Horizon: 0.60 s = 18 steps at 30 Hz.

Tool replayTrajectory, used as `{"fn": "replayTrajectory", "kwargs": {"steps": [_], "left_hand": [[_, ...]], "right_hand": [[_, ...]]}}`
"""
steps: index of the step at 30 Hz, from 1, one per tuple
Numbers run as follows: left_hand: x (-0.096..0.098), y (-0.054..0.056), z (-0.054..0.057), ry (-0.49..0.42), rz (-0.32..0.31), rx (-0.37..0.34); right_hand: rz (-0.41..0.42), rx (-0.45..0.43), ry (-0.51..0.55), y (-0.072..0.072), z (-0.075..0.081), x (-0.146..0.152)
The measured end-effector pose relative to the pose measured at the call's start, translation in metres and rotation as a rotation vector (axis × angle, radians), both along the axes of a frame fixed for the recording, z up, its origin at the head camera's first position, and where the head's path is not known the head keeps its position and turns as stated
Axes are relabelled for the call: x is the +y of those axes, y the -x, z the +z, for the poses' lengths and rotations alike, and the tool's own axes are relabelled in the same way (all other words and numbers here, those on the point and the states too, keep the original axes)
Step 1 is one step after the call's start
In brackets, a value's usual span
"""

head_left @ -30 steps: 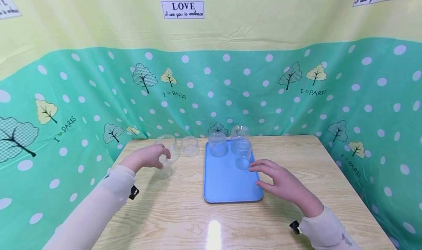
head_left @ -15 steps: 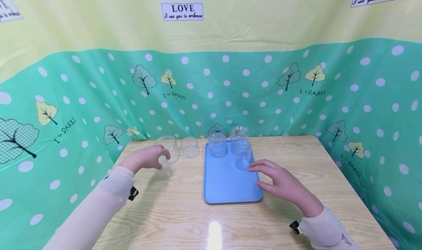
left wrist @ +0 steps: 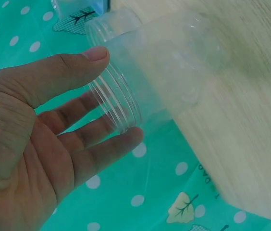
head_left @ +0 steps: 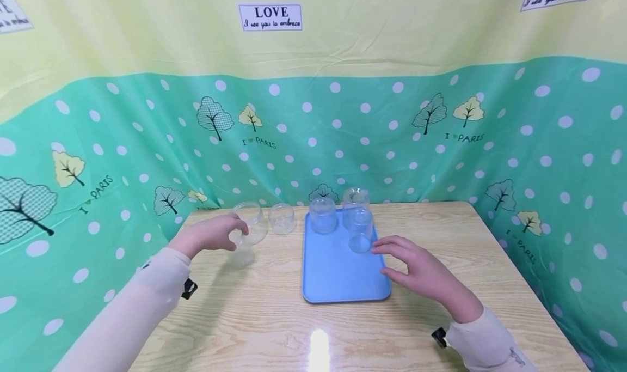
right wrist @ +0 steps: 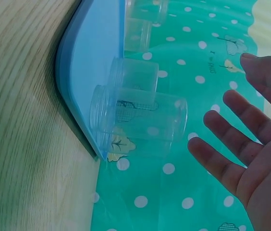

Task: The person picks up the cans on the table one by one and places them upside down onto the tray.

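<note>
A clear plastic jar (head_left: 242,256) stands upright, or nearly so, on the left of the table. My left hand (head_left: 210,235) grips its top; in the left wrist view the thumb and fingers lie around the threaded neck of the jar (left wrist: 169,72). My right hand (head_left: 418,266) hovers by the right edge of the blue tray (head_left: 343,279), fingers apart and holding nothing. Closest to it is a slim clear jar (head_left: 361,236) on the tray. In the right wrist view that jar (right wrist: 145,115) rests with its threaded mouth down, apart from the fingers.
Two more clear jars stand at the tray's back, a shorter jar (head_left: 323,215) and a taller jar (head_left: 356,197). Left of the tray are a wide jar (head_left: 256,222) and a small jar (head_left: 282,219). A polka-dot curtain (head_left: 338,132) encloses the wooden table (head_left: 264,317).
My left hand has shifted slightly left, and the jar under it has moved a little with it. My right hand has hardly moved.
</note>
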State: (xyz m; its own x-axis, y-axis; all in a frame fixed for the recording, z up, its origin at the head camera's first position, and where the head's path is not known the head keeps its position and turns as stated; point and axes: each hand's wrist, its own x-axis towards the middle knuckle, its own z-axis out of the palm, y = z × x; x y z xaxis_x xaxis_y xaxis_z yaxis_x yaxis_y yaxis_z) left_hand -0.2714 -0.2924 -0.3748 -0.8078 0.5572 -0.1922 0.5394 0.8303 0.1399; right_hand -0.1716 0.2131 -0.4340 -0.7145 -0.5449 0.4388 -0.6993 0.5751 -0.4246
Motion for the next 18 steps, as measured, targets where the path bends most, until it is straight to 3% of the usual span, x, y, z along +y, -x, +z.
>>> {"fn": "replayTrajectory", "kwargs": {"steps": [7,18], "left_hand": [[-0.009,-0.004,0.007,-0.036,-0.017,0.054],[-0.011,-0.015,0.028,-0.156,0.039,0.058]], "right_hand": [[0.006,0.018,0.000,0.001,0.000,0.001],[0.008,0.032,0.013,0.000,0.002,0.002]]}}
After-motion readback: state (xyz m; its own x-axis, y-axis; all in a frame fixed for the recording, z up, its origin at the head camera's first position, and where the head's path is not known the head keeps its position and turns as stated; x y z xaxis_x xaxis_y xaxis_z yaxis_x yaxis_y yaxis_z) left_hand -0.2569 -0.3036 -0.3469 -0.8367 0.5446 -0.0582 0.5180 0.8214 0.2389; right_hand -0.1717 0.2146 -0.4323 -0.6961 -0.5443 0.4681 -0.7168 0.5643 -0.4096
